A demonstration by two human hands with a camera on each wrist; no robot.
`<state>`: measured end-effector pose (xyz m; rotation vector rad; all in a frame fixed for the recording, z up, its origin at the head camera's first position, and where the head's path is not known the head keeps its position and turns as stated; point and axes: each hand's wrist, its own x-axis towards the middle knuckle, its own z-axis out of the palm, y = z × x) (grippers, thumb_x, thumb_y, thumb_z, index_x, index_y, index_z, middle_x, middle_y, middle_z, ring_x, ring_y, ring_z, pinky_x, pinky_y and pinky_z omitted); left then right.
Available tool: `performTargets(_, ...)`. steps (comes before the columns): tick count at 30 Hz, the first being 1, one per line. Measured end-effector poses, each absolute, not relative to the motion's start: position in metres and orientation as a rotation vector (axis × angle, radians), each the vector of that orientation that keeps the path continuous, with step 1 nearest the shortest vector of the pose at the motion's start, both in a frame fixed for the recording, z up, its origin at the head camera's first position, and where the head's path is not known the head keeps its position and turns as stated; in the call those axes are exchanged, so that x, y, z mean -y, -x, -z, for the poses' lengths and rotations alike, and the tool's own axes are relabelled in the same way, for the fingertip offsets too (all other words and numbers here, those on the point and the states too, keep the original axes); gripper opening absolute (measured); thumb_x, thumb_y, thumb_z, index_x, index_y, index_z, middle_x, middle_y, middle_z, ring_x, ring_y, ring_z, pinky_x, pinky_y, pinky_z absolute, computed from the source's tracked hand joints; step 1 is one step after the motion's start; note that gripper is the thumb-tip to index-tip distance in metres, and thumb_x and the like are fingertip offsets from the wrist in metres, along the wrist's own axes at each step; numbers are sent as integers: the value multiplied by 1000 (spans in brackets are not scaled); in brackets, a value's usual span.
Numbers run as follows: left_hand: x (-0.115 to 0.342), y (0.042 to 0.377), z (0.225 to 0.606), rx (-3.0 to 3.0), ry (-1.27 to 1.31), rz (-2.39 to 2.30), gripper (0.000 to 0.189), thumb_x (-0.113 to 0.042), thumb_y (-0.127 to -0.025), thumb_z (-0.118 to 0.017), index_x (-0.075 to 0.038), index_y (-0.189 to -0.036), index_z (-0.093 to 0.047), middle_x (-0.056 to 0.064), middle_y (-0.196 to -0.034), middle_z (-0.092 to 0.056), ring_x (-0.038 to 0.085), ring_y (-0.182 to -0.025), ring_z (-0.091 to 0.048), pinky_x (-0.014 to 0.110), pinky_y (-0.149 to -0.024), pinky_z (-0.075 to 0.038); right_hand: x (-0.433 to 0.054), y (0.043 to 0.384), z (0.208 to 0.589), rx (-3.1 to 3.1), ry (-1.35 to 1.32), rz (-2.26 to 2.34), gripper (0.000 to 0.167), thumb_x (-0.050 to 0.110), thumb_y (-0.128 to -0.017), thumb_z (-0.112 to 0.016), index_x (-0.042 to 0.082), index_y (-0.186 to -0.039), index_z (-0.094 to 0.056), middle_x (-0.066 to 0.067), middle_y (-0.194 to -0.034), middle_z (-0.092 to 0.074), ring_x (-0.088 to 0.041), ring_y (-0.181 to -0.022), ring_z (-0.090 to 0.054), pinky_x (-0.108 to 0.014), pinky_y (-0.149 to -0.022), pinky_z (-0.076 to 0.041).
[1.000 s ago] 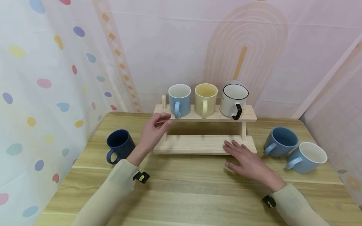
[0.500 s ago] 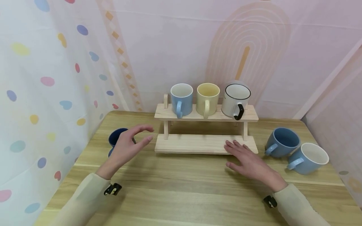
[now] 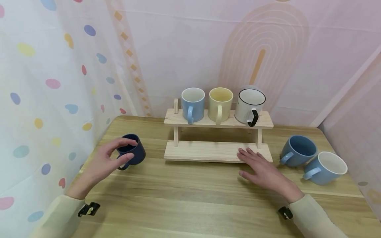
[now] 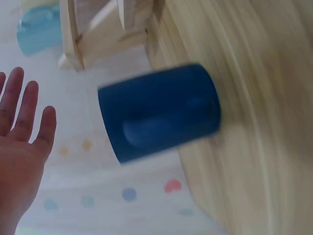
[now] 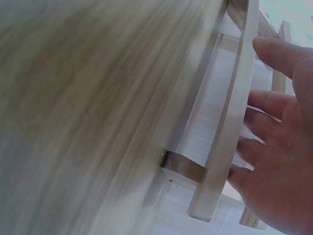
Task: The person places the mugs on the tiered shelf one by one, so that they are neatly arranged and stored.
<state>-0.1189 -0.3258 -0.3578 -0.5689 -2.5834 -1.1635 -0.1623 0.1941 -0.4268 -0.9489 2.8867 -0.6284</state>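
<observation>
My left hand (image 3: 104, 162) hovers at the navy mug (image 3: 137, 153) on the left of the table, thumb and fingers spread and holding nothing. In the left wrist view the navy mug (image 4: 161, 112) stands upright on the table, apart from the fingers (image 4: 46, 129). My right hand (image 3: 263, 170) rests its fingertips on the lower board of a two-tier wooden rack (image 3: 202, 151). The right wrist view shows those fingers (image 5: 264, 125) stretched along the board's edge. On the upper board stand a light blue mug (image 3: 193, 107), a yellow mug (image 3: 218, 109) and a white black-rimmed mug (image 3: 245, 109).
A grey-blue mug (image 3: 293, 155) and a light blue mug with a white inside (image 3: 322, 172) stand close together right of the rack. The wooden table (image 3: 184, 205) meets a patterned cloth (image 3: 172, 49) at the back and sides.
My left hand has moved from the rack's left end leftward and toward me, to the navy mug. The right hand has stayed on the lower board.
</observation>
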Motion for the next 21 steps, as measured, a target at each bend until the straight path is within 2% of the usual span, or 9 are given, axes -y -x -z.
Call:
performTargets(5, 353, 108, 361, 2576, 494, 1192, 38, 0, -95, -72, -10, -131, -68, -8, -128, -67, -3, -124, -54, 8, -103, -36, -194, 162, 426, -2884, 953, 635, 64, 33, -101, -69, 4, -154, -49, -15, -164, -38, -42, -152, -29, -67, -120, -23)
performTargets(9, 374, 102, 365, 2575, 474, 1218, 40, 3, -97, -68, -5, -136, -64, -8, -131, -66, -2, -125, -54, 9, -101, -39, -194, 162, 426, -2886, 952, 638, 63, 32, -100, -70, 4, -153, -49, -15, -164, -38, -42, -152, -29, -67, -119, -24)
performTargets(15, 402, 99, 375, 2676, 407, 1310, 40, -2, -103, -60, -5, -143, -58, -12, -136, -65, -4, -123, -57, 9, -94, -46, -194, 162, 426, -2887, 952, 637, 63, 32, -100, -70, 4, -153, -49, -15, -164, -38, -43, -152, -29, -67, -119, -24)
performTargets(21, 422, 104, 392, 2846, 496, 1366, 39, -6, -108, -51, -1, -147, -54, -17, -139, -62, -5, -122, -58, 11, -93, -48, -195, 162, 426, -2884, 947, 634, 64, 33, -100, -69, 4, -154, -49, -15, -164, -38, -43, -152, -29, -67, -119, -24)
